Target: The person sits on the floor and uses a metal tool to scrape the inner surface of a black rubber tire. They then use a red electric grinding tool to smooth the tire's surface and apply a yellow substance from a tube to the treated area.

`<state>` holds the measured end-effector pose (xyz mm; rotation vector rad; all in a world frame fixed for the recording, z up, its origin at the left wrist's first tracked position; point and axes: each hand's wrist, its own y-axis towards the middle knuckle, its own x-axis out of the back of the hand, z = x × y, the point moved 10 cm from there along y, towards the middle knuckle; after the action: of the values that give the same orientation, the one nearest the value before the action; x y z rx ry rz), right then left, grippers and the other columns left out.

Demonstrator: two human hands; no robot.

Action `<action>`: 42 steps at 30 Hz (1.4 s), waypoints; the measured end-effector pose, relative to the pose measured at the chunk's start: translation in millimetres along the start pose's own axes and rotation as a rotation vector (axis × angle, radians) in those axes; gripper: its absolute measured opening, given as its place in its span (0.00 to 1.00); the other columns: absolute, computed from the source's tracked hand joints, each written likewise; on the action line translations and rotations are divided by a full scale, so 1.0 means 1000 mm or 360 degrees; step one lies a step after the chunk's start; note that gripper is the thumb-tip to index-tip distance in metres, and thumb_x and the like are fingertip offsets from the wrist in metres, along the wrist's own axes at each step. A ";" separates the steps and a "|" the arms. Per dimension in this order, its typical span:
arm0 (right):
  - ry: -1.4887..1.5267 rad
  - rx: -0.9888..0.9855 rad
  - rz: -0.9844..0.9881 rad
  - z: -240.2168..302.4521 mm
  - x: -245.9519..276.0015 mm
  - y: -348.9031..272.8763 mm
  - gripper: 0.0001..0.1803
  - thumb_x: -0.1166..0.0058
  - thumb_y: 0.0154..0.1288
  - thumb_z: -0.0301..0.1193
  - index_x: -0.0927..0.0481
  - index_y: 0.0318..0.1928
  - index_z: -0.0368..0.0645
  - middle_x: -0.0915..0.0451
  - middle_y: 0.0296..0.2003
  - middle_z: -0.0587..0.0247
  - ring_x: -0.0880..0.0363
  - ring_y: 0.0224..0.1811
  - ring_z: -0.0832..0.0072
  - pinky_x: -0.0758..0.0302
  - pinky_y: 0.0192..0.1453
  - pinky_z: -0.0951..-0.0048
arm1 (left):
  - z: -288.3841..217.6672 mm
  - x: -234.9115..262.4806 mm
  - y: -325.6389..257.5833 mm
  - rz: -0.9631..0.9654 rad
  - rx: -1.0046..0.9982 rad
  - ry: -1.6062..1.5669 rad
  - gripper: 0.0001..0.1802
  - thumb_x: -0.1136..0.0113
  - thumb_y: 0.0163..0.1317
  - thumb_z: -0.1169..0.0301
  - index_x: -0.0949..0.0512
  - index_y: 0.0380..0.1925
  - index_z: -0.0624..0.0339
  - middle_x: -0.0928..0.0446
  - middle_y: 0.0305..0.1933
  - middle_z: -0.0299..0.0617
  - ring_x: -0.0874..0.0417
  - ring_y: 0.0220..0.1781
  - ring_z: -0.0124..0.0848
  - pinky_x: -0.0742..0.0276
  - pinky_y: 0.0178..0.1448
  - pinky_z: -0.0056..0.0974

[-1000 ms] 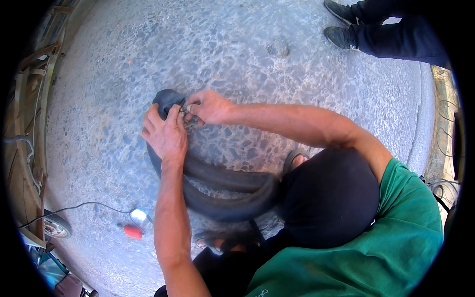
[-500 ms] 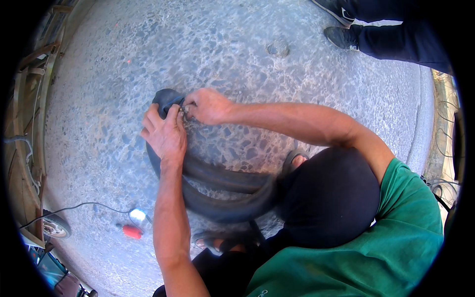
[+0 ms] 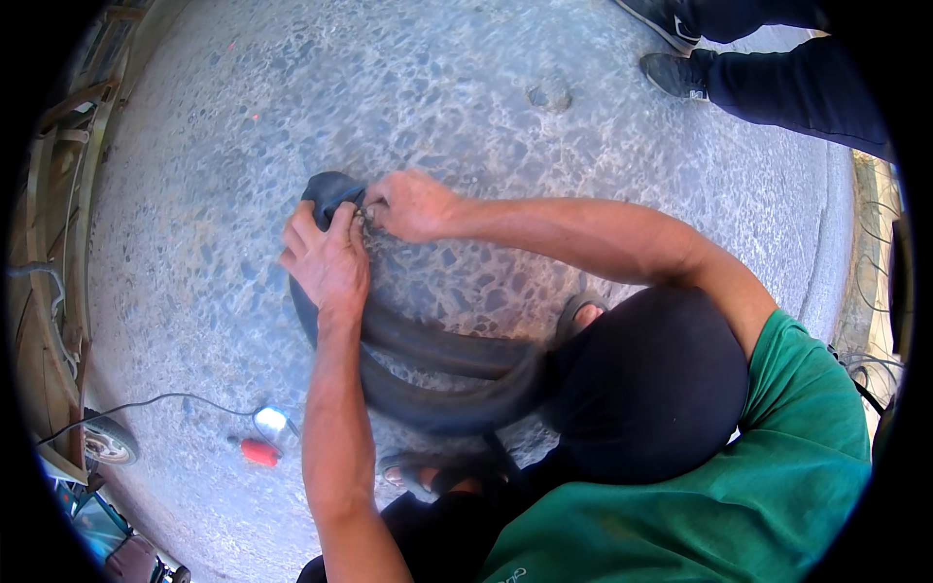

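A black rubber inner tube (image 3: 437,406) lies looped on the ground, its near end against my knee and its far end bunched up under my fingers. My left hand (image 3: 330,260) is wrapped over that far end, thumb and fingers gripping the rubber. Just to its right, my right hand (image 3: 416,206) is closed in a pinch at the edge of the tube, close to the left thumb. Whatever sits between the right fingertips is too small and hidden to make out.
On the left ground lie a bright silvery object (image 3: 271,421) with a dark cable and a small red object (image 3: 259,452). A wheel (image 3: 109,442) and a wooden frame (image 3: 92,214) line the left edge. Another person's shoes (image 3: 673,76) stand at upper right.
Almost nothing differs. Both hands stay at the far end of the inner tube, with only slight shifts, and the other person's leg has moved a little.
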<state>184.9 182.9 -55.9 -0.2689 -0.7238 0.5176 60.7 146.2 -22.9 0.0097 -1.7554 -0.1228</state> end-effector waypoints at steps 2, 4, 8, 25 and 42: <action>0.0006 0.0003 0.0002 -0.004 -0.003 0.002 0.14 0.45 0.66 0.30 0.12 0.47 0.39 0.12 0.39 0.46 0.12 0.45 0.53 0.18 0.54 0.56 | -0.001 -0.001 0.000 0.0000 -0.0004 0.0002 0.14 0.36 0.67 0.57 0.16 0.52 0.32 0.31 0.69 0.44 0.33 0.70 0.48 0.34 0.65 0.56; 0.0053 0.0038 -0.0024 -0.004 -0.003 0.001 0.14 0.46 0.66 0.29 0.13 0.46 0.38 0.12 0.38 0.47 0.12 0.45 0.54 0.18 0.53 0.57 | 0.000 -0.001 0.000 -0.0003 -0.0002 0.0006 0.14 0.36 0.67 0.57 0.16 0.52 0.32 0.31 0.69 0.44 0.33 0.70 0.48 0.33 0.65 0.56; 0.0125 0.0041 -0.0037 -0.008 -0.005 0.001 0.14 0.48 0.66 0.28 0.14 0.46 0.37 0.11 0.39 0.49 0.11 0.45 0.55 0.18 0.53 0.59 | -0.001 -0.001 0.001 -0.0011 -0.0007 -0.0008 0.14 0.36 0.66 0.57 0.16 0.52 0.32 0.31 0.68 0.44 0.32 0.70 0.48 0.33 0.64 0.56; 0.0168 0.0008 -0.0020 -0.015 -0.009 0.003 0.15 0.49 0.67 0.32 0.13 0.46 0.39 0.13 0.42 0.44 0.14 0.47 0.50 0.19 0.54 0.55 | -0.002 -0.004 0.001 -0.0006 -0.0017 0.0009 0.14 0.36 0.67 0.57 0.16 0.52 0.33 0.30 0.67 0.43 0.32 0.69 0.48 0.32 0.63 0.56; 0.0179 -0.0030 0.0007 -0.019 -0.012 0.006 0.16 0.49 0.67 0.34 0.12 0.44 0.40 0.14 0.42 0.43 0.14 0.46 0.48 0.19 0.54 0.52 | -0.001 -0.008 0.001 0.0032 0.0017 0.0012 0.13 0.37 0.67 0.57 0.17 0.51 0.32 0.31 0.67 0.43 0.32 0.69 0.48 0.32 0.64 0.56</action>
<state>188.2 180.7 -78.2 -0.3147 -0.6190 0.4958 63.3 147.7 -30.5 0.0002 -1.7480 -0.0986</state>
